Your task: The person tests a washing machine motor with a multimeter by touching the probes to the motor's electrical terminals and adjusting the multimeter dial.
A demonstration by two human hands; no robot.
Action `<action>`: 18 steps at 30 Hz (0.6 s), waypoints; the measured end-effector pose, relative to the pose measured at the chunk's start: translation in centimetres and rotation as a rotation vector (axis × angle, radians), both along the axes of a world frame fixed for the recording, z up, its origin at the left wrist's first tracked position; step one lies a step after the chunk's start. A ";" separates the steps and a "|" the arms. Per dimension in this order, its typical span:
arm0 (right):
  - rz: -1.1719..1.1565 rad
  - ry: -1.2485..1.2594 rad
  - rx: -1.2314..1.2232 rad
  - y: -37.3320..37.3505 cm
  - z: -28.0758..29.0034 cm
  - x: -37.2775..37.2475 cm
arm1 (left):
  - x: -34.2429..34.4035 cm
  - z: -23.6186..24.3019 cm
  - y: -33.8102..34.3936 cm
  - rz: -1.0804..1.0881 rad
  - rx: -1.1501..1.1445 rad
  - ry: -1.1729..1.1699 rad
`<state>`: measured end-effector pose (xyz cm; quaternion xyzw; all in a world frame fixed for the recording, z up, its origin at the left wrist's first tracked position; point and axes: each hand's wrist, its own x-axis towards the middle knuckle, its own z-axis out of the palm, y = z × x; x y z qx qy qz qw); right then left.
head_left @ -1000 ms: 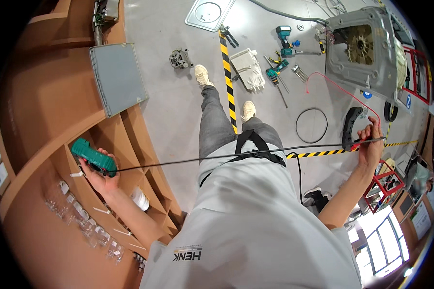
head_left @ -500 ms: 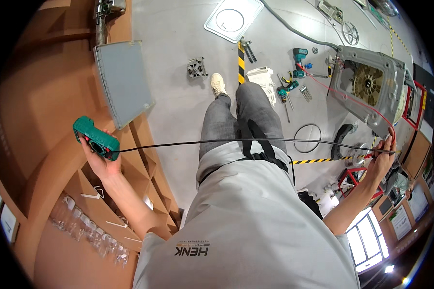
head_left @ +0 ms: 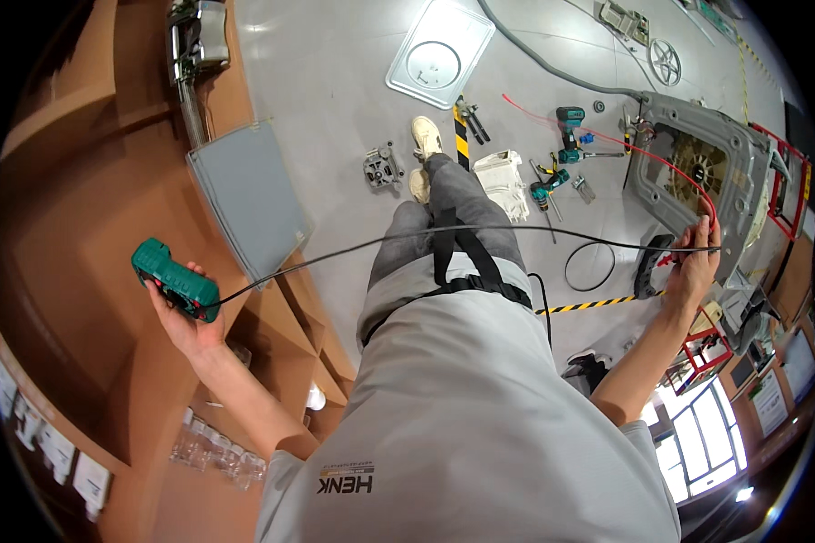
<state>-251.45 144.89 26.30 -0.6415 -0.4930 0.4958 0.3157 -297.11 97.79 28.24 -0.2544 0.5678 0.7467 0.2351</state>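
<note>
A green handheld meter with a dark body point(head_left: 175, 280) sits gripped in the left hand point(head_left: 183, 319), its thin black lead point(head_left: 444, 233) stretched across to the right hand point(head_left: 695, 262), which pinches the lead's far end together with a red wire point(head_left: 647, 152). The hands are spread wide apart. Judging by this, the leads are being straightened out; beyond the right hand lies a grey plastic washer tub point(head_left: 697, 172), and touching a probe there would call for stepping closer.

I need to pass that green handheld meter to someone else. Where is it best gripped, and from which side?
Probably around the long green handheld meter body, at its free upper-left end, coming from above. The left hand cradles it from below, and the black lead leaves its lower-right end.
</note>
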 end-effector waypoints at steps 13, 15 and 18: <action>-0.156 0.001 -0.029 4.1 -0.9 -7.3 | -11.5 3.9 20.2 -0.255 -0.092 0.020; -0.198 -0.014 -0.033 4.3 -1.1 -8.3 | -14.0 3.1 21.8 -0.282 -0.105 -0.001; -0.292 -0.075 -0.009 4.7 -1.4 -10.5 | -17.9 2.2 24.4 -0.354 -0.113 -0.003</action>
